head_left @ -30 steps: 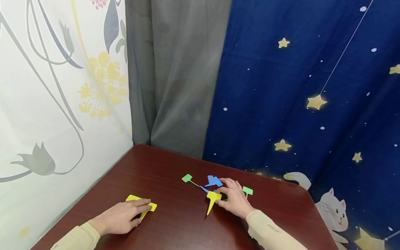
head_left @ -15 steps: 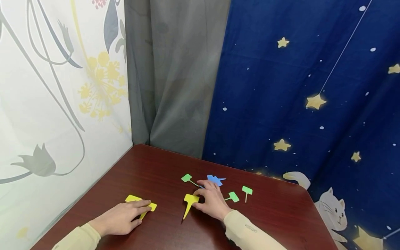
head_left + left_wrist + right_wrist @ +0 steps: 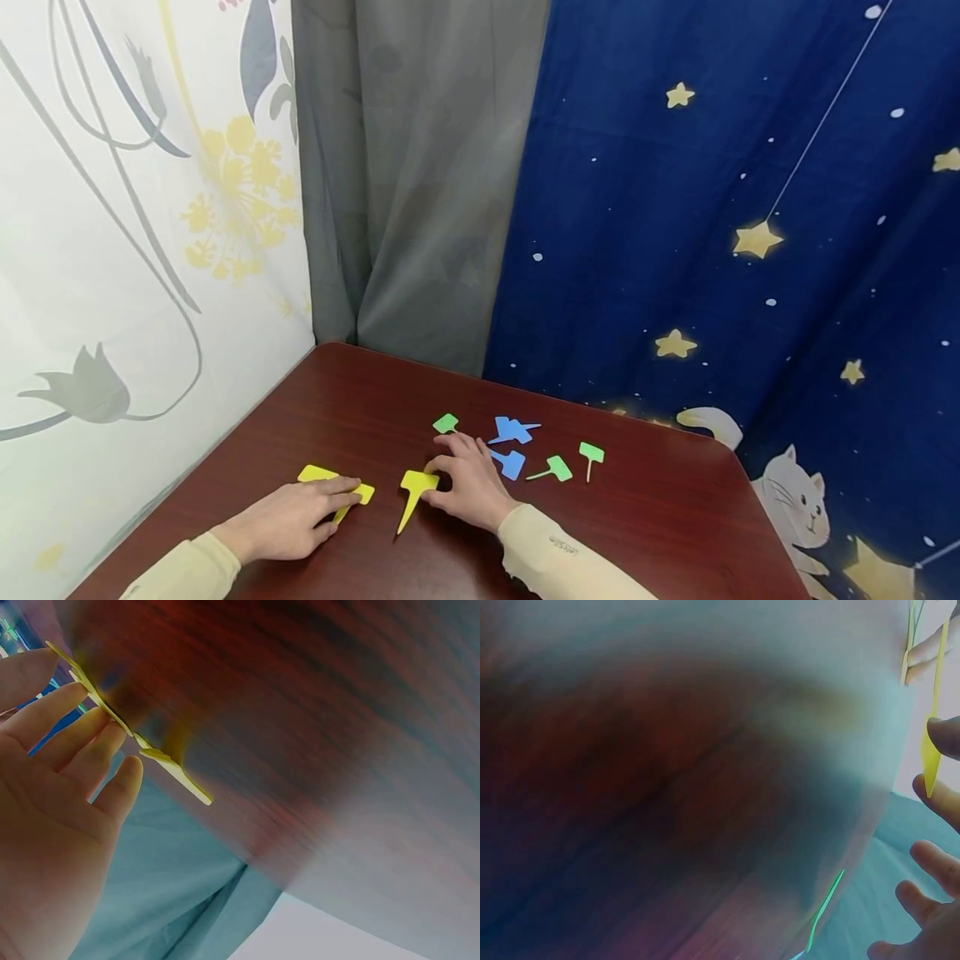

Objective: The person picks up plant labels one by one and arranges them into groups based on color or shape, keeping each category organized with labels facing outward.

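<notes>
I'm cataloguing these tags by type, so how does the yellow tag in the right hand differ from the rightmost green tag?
The yellow tag is pinched by the right hand; the green tag lies untouched on the table. The yellow tag's stem is broad and tapers to a point, while the green tag's is thin. Both are roughly T-shaped, with a flat head and one stem.

The left hand [image 3: 288,521] is laid flat, with its back turned up and its fingers [image 3: 337,504] extended. By the thumb [image 3: 437,498] and index finger [image 3: 442,463] of the right hand [image 3: 476,485], a pinch is formed. Both arms [image 3: 577,556] are covered by pale sleeves [image 3: 187,572].
</notes>
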Available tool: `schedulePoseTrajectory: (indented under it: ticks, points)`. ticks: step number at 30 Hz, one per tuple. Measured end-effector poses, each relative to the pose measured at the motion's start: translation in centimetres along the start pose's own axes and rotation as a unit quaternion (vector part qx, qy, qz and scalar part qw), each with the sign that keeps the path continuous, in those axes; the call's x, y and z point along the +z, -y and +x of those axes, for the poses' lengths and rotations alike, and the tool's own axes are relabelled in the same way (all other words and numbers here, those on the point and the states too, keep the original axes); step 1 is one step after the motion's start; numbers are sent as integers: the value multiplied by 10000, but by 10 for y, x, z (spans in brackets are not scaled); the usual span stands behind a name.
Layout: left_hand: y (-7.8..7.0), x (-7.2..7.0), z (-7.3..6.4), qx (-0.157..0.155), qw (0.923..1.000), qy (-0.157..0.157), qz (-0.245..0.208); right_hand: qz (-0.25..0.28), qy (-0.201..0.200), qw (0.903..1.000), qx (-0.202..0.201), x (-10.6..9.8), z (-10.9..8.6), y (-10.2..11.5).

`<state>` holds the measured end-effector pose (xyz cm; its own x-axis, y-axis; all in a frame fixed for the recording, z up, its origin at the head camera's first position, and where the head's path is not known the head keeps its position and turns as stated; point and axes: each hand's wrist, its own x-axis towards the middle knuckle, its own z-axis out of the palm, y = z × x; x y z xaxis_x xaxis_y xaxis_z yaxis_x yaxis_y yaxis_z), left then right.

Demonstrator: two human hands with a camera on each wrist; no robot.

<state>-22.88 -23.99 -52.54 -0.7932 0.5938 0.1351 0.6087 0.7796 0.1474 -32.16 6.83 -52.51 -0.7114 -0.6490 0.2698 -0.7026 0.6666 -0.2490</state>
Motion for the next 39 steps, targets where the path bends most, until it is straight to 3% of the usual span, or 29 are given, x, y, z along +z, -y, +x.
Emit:
schedulePoseTrajectory:
  ticks: [5, 13, 39]
  points:
    - [1, 1, 0, -70, 9998, 130, -130, -34, 15, 9999, -154, 4, 8, 16]
    - [3, 1, 0, -38, 9999, 23, -100, -20, 123, 9998, -151, 10, 15, 33]
    - [5, 4, 2, -3, 9999, 36, -103, -558, 292, 9975, -307, 27, 15, 34]
